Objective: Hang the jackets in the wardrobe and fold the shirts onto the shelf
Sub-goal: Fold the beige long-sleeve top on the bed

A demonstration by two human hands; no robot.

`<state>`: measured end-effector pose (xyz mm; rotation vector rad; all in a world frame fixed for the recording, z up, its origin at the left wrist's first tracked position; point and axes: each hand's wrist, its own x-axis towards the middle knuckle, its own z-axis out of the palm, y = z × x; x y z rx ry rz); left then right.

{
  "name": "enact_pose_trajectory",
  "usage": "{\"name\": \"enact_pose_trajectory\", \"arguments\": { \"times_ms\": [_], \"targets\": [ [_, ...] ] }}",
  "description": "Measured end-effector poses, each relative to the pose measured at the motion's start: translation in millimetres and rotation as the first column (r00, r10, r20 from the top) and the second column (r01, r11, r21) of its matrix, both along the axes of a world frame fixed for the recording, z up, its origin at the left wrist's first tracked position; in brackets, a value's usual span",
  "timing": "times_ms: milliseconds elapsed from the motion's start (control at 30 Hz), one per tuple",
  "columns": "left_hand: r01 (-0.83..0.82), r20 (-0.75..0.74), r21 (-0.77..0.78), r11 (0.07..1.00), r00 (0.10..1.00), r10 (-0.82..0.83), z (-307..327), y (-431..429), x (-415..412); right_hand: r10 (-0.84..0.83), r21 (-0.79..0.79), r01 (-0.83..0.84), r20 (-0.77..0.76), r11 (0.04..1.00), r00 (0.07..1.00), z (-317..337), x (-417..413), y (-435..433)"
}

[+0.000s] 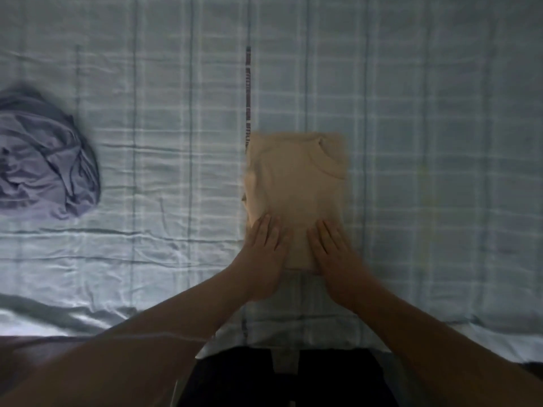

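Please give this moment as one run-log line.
beige shirt: folded on checked sheet | left hand: flat on its near edge | right hand: flat on shirt | grey-blue garment: crumpled, left

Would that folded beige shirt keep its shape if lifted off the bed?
Probably not: the beige shirt is soft cloth, so it would likely sag and unfold unless supported underneath. It looks light, lying flat under the left hand and right hand. Pushed, it may bunch on the wrinkled sheet.
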<state>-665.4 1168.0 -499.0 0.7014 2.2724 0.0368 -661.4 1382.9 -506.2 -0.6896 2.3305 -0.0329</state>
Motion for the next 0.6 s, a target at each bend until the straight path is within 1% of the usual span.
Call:
{"name": "enact_pose_trajectory", "arguments": {
  "times_ms": [67, 100, 133, 167, 200, 233, 267, 300, 333, 367, 400, 433, 500, 533, 567, 600],
  "targets": [
    [-0.014, 0.104, -0.011, 1.0, 0.994, 0.015, 12.4, -1.2, -19.7, -0.02, -0.05, 0.024, 0.07, 0.998, 0.997, 13.2, -16.6, -1.4],
    [-0.061, 0.196, 0.004, 0.998, 0.979, 0.059, 25.0, -1.8, -35.2, -0.033, -0.089, 0.043, 0.107, 0.995, 0.994, 20.6, -27.6, 0.7],
    [-0.147, 0.316, 0.034, 0.989, 0.94, 0.129, 31.7, -4.8, -51.9, -0.08, -0.115, 0.106, 0.207, 0.988, 0.975, 31.5, -41.6, 4.7],
    [-0.304, 0.466, 0.059, 0.951, 0.851, 0.243, 40.7, -8.2, -69.2, -0.151, -0.12, 0.205, 0.356, 0.971, 0.922, 44.4, -59.3, 8.0],
    [-0.452, 0.605, 0.047, 0.891, 0.723, 0.335, 48.9, -12.5, -85.8, -0.219, -0.113, 0.301, 0.457, 0.947, 0.862, 56.0, -78.0, 10.4],
    [-0.586, 0.697, 0.034, 0.81, 0.595, 0.401, 58.3, -18.2, -100.7, -0.265, -0.096, 0.356, 0.497, 0.93, 0.826, 64.5, -97.7, 12.4],
    [-0.677, 0.745, 0.039, 0.735, 0.51, 0.431, 60.5, -26.6, -114.5, -0.287, -0.097, 0.384, 0.505, 0.918, 0.814, 72.9, -118.0, 13.1],
    [-0.725, 0.754, 0.05, 0.687, 0.478, 0.45, 62.1, -34.1, -126.8, -0.303, -0.094, 0.398, 0.499, 0.913, 0.812, 78.6, -136.2, 14.0],
    [-0.757, 0.746, 0.076, 0.649, 0.475, 0.467, 63.5, -40.5, -140.3, -0.331, -0.089, 0.421, 0.483, 0.903, 0.81, 82.1, -153.8, 14.1],
    [-0.8, 0.74, 0.097, 0.592, 0.456, 0.494, 64.8, -46.9, -153.3, -0.375, -0.093, 0.465, 0.465, 0.88, 0.802, 82.8, -170.7, 14.8],
    [-0.856, 0.762, 0.108, 0.506, 0.398, 0.511, 63.9, -52.7, -163.3, -0.444, -0.121, 0.549, 0.459, 0.827, 0.77, 82.7, -185.6, 15.3],
    [-0.919, 0.796, 0.112, 0.379, 0.311, 0.519, 63.2, -56.9, -171.2, -0.525, -0.157, 0.659, 0.483, 0.735, 0.701, 81.3, -198.6, 15.4],
    [-0.982, 0.874, 0.113, 0.153, 0.172, 0.455, 57.6, -61.7, -180.3, -0.641, -0.246, 0.822, 0.527, 0.514, 0.559, 71.8, -217.5, 14.6],
    [-0.988, 0.877, 0.136, 0.079, 0.157, 0.455, 54.3, -61.2, -182.2, -0.696, -0.289, 0.851, 0.49, 0.438, 0.524, 64.7, -223.4, 12.9],
    [-0.985, 0.868, 0.169, 0.024, 0.161, 0.47, 51.3, -58.1, -181.7, -0.754, -0.327, 0.854, 0.409, 0.404, 0.513, 54.1, -226.8, 11.8],
    [-0.98, 0.83, 0.201, 0.004, 0.173, 0.531, 46.1, -55.7, -181.4, -0.811, -0.355, 0.852, 0.311, 0.385, 0.496, 44.3, -228.8, 9.3]
  ]
}}
